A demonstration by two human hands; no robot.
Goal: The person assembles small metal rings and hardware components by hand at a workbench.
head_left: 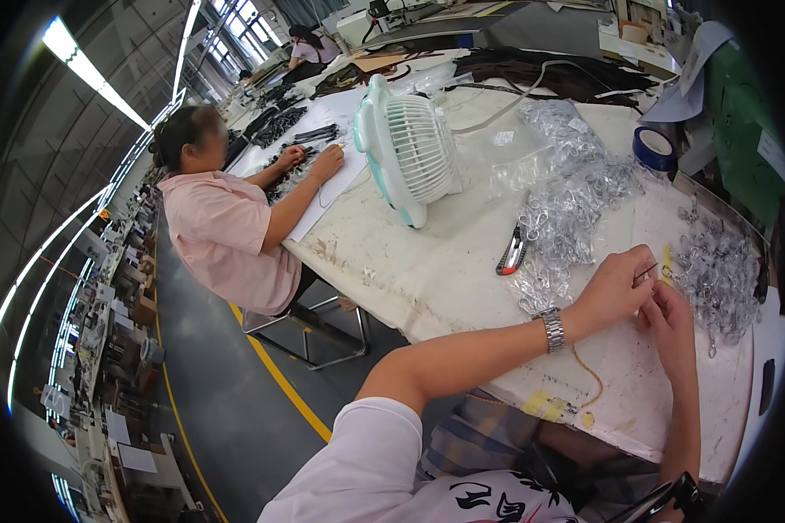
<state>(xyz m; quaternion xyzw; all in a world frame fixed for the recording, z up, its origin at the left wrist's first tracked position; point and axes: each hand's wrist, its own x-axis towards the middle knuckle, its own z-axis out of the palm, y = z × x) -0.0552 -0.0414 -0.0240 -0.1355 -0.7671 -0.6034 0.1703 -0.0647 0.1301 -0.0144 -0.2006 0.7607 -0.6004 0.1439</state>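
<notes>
My left hand (615, 283), with a metal-band watch at its wrist, is closed in a pinch over the right part of the table. A short, thin dark piece (646, 271) sticks out from its fingertips. My right hand (670, 321) meets it from below, fingers pinched together; what they grip is hidden. A tan cord (598, 383) curves across the tabletop below my hands. Just right of them lies a heap of small metal hooks (717, 275) in clear wrapping. A yellow strip (667, 261) lies between the heap and my fingers.
More wrapped metal hooks (567, 218) spread beyond my left hand, with a red-and-black utility knife (512, 251) beside them. A white-and-teal fan (410, 152) stands on the table (358, 261). Blue tape (655, 148) sits at far right. A co-worker in pink (222, 227) handles dark straps.
</notes>
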